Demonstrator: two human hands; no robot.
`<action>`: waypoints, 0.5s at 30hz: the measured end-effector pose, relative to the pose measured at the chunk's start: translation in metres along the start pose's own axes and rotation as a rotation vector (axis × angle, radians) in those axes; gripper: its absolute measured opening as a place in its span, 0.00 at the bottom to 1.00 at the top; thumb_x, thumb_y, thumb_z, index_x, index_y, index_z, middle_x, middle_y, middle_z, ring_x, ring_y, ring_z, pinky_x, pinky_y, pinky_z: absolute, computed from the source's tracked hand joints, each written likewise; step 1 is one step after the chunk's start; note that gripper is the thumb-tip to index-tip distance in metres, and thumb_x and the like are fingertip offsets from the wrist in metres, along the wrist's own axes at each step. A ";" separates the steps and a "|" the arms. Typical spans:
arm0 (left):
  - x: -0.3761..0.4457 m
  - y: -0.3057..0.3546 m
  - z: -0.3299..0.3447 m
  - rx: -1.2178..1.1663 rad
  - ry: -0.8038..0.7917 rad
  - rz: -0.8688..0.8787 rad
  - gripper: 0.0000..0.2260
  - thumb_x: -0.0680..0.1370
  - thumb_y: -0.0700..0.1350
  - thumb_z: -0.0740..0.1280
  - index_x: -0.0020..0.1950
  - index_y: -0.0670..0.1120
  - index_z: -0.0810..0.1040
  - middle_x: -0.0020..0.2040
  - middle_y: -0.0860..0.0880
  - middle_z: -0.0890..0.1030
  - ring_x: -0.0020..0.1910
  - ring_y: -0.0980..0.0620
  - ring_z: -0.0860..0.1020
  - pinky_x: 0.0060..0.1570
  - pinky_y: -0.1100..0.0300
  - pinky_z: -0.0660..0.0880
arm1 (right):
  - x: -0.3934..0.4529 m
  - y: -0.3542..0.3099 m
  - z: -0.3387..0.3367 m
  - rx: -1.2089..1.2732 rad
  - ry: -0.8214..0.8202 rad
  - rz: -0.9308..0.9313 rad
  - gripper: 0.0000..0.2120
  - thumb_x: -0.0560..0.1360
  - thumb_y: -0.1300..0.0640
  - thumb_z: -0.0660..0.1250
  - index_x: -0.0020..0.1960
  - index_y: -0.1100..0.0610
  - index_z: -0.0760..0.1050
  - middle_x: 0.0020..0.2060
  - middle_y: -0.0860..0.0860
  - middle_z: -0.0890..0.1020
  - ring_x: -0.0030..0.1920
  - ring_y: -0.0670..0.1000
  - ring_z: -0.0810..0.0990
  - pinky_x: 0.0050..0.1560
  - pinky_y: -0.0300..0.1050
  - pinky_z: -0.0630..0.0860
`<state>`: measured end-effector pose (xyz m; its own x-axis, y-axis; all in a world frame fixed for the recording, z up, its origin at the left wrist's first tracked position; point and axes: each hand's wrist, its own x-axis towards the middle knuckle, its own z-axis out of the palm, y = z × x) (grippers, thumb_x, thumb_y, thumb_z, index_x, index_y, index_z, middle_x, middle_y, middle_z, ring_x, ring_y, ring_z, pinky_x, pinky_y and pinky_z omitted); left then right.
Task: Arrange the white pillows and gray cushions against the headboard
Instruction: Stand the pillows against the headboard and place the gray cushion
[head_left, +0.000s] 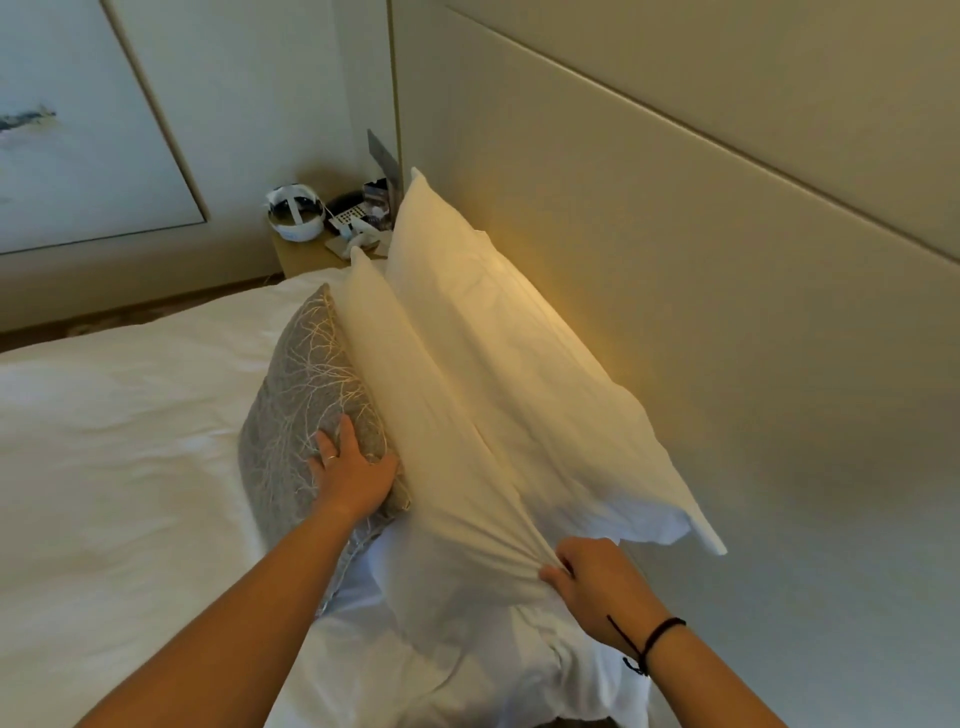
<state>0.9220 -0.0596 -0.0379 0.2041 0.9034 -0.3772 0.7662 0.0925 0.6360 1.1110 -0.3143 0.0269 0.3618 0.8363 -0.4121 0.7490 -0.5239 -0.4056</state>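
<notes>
Gray cushion (306, 410) under left fingers (332, 441); pillow (441, 467) fabric between right fingers (558, 569).

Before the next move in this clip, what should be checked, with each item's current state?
1. Rear white pillow leans on the beige padded headboard: ok.
2. Front white pillow upright against the rear one: ok.
3. Right hand pinches the front pillow's corner: ok.
4. Left hand presses flat on the gray branch-patterned cushion: ok.
5. Second gray cushion placed: cannot tell.
</notes>
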 end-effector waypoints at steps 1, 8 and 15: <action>-0.004 0.001 0.000 0.005 -0.005 0.010 0.43 0.76 0.63 0.65 0.80 0.56 0.40 0.80 0.45 0.38 0.78 0.37 0.41 0.75 0.36 0.49 | -0.003 0.000 0.000 0.003 0.000 -0.004 0.20 0.80 0.47 0.62 0.34 0.52 0.61 0.28 0.47 0.69 0.27 0.45 0.64 0.27 0.40 0.61; -0.042 0.002 0.008 0.020 -0.013 0.083 0.37 0.79 0.62 0.61 0.81 0.51 0.45 0.81 0.44 0.42 0.78 0.36 0.47 0.75 0.36 0.52 | -0.033 0.042 -0.047 -0.042 0.527 0.079 0.15 0.77 0.42 0.64 0.59 0.49 0.72 0.54 0.45 0.76 0.43 0.50 0.79 0.39 0.44 0.73; -0.074 0.006 0.015 0.060 -0.048 0.125 0.37 0.78 0.65 0.60 0.81 0.52 0.47 0.81 0.46 0.44 0.78 0.36 0.49 0.74 0.35 0.54 | -0.024 0.091 -0.073 -0.251 0.365 0.275 0.06 0.78 0.59 0.60 0.42 0.55 0.69 0.42 0.52 0.81 0.39 0.53 0.78 0.35 0.41 0.68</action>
<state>0.9209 -0.1321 -0.0159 0.3278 0.8851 -0.3303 0.7678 -0.0458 0.6391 1.2108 -0.3705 0.0597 0.7002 0.6987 -0.1468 0.6930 -0.7146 -0.0956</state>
